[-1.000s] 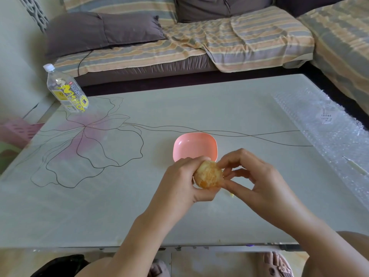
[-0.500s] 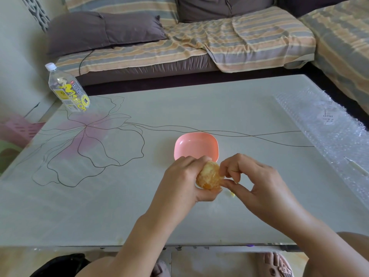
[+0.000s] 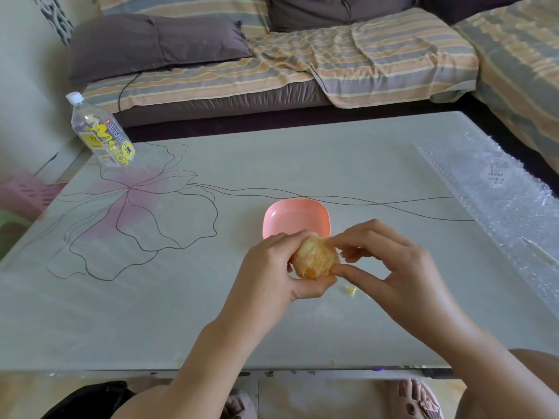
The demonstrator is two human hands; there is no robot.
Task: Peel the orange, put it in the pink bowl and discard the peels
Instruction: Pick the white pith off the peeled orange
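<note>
Now, risks first: both hands work the fruit in the air just in front of the bowl.
Left hand (image 3: 272,267): wrapped round the orange (image 3: 315,257) from its left side, thumb under it, holding it above the tabletop (image 3: 302,164).
Right hand (image 3: 390,261): fingers narrowed to a pinch at the orange's upper right edge, thumb touching its lower right; what is pinched, pith or a last shred of peel, is too small to tell.
Orange: looks almost fully peeled, pale and glossy, segments showing.
Risk of bursting: the bare flesh is probably soft; a hard pinch or squeeze could tear a segment and drip juice.
Risk of dropping: a wet surface may slip from the left hand and roll across the smooth tabletop instead of landing in the bowl.
Risk of stray scraps: a small yellow peel scrap (image 3: 351,290) lies on the tabletop just right of the hands; such bits could be missed when discarding.
Pink bowl (image 3: 296,216): just behind the hands, upright, its visible part holds nothing; near rim hidden by the fingers.
Water bottle (image 3: 102,131): far left corner, capped, contents unclear.
Peel pile: none visible.
Bubble wrap (image 3: 490,189): along the right edge, well apart.
</note>
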